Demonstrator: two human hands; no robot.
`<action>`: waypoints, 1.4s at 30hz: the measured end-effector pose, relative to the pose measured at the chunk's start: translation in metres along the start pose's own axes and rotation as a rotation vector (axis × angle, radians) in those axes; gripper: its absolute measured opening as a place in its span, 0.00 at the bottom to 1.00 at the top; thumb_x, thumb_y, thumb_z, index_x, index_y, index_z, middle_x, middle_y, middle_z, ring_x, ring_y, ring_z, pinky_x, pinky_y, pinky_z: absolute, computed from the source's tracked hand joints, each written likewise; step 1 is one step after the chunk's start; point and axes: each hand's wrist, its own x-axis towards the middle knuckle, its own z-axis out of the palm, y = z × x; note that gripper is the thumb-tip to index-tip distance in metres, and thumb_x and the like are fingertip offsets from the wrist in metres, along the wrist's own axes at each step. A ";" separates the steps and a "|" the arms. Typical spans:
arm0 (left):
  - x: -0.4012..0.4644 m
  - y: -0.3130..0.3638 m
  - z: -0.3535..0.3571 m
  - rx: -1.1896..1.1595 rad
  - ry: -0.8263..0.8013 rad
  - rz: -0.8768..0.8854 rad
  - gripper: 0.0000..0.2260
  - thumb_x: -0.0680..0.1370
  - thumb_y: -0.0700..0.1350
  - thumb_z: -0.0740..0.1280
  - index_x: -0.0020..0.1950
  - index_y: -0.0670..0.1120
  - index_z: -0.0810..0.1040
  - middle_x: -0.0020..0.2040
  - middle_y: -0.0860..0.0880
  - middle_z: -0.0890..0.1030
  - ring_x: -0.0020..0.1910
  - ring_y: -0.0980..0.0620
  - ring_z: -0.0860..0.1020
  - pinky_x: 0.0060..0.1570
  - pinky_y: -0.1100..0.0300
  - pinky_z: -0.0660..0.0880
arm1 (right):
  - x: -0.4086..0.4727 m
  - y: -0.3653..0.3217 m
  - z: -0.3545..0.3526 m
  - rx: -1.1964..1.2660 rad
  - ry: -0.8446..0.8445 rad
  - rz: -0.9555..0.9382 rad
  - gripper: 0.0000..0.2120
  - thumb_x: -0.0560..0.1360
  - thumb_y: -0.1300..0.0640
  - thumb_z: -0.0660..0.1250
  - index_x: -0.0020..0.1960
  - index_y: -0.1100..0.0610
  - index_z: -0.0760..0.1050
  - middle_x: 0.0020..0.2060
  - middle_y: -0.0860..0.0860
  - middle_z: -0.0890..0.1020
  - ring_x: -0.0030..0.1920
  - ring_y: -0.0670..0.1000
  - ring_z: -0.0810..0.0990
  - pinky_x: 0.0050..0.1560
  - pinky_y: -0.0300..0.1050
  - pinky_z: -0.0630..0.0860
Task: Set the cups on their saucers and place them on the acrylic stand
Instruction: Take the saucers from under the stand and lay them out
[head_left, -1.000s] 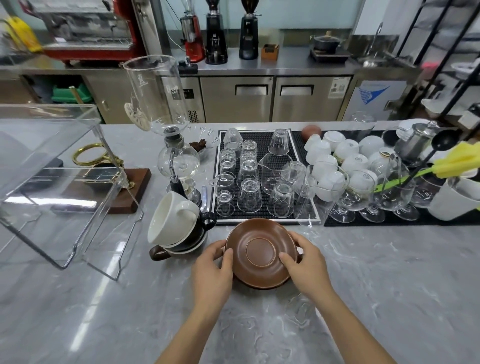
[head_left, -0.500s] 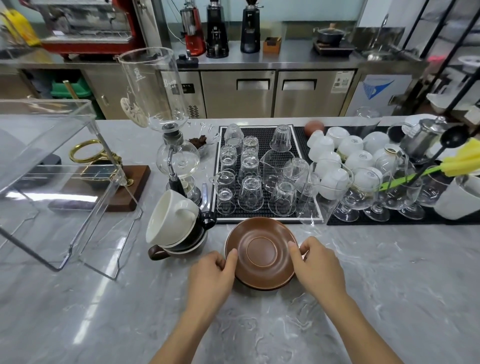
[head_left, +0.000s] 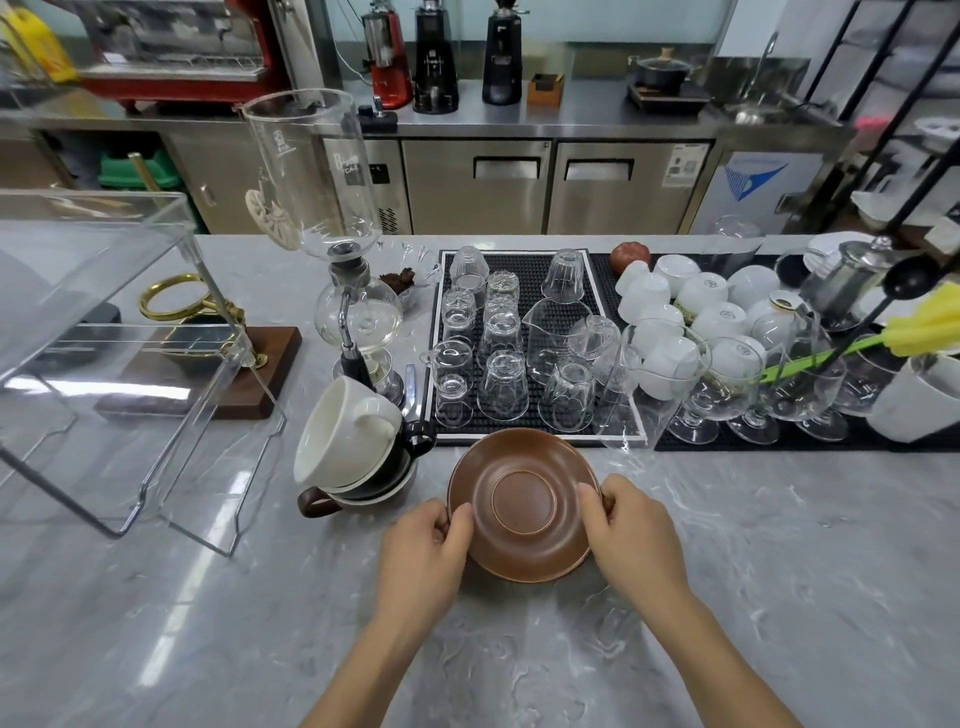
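A brown saucer (head_left: 523, 501) lies on the marble counter in front of me. My left hand (head_left: 423, 551) pinches its left rim and my right hand (head_left: 631, 535) grips its right rim. Just left of it stands a stack of cups: a tilted white cup (head_left: 343, 434) on top, a black cup (head_left: 402, 457) under it and a brown cup (head_left: 314, 504) at the bottom. The clear acrylic stand (head_left: 124, 332) is at the far left of the counter.
A glass siphon brewer (head_left: 340, 291) rises behind the cup stack. A black mat (head_left: 524, 262) behind the saucer holds several upturned glasses; further right are white cups (head_left: 670, 322), stemmed glasses (head_left: 727, 384) and a white mug (head_left: 914, 405). A wooden base with a brass ring (head_left: 208, 374) sits under the stand.
Both hands slid closer onto the saucer's rims and now grip it; the saucer has stayed in about the same place on the counter.
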 end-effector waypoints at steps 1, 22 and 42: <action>-0.002 0.000 -0.003 -0.010 0.006 0.009 0.23 0.78 0.46 0.69 0.29 0.47 0.61 0.24 0.52 0.64 0.26 0.54 0.63 0.29 0.59 0.63 | -0.003 -0.001 -0.003 0.001 0.008 -0.011 0.21 0.79 0.45 0.61 0.32 0.52 0.61 0.23 0.48 0.69 0.26 0.48 0.67 0.26 0.43 0.60; -0.072 -0.051 -0.072 -0.019 0.019 0.016 0.23 0.76 0.47 0.71 0.28 0.48 0.61 0.23 0.53 0.64 0.26 0.55 0.65 0.30 0.63 0.64 | -0.109 -0.028 0.013 0.039 -0.039 -0.051 0.21 0.79 0.44 0.61 0.31 0.53 0.63 0.23 0.49 0.70 0.26 0.47 0.68 0.28 0.41 0.62; -0.100 -0.146 -0.180 0.053 0.001 -0.084 0.22 0.78 0.50 0.71 0.28 0.49 0.64 0.22 0.54 0.68 0.26 0.55 0.68 0.30 0.63 0.66 | -0.182 -0.105 0.101 -0.032 -0.192 -0.063 0.20 0.79 0.40 0.57 0.32 0.46 0.60 0.26 0.46 0.71 0.28 0.44 0.70 0.29 0.39 0.64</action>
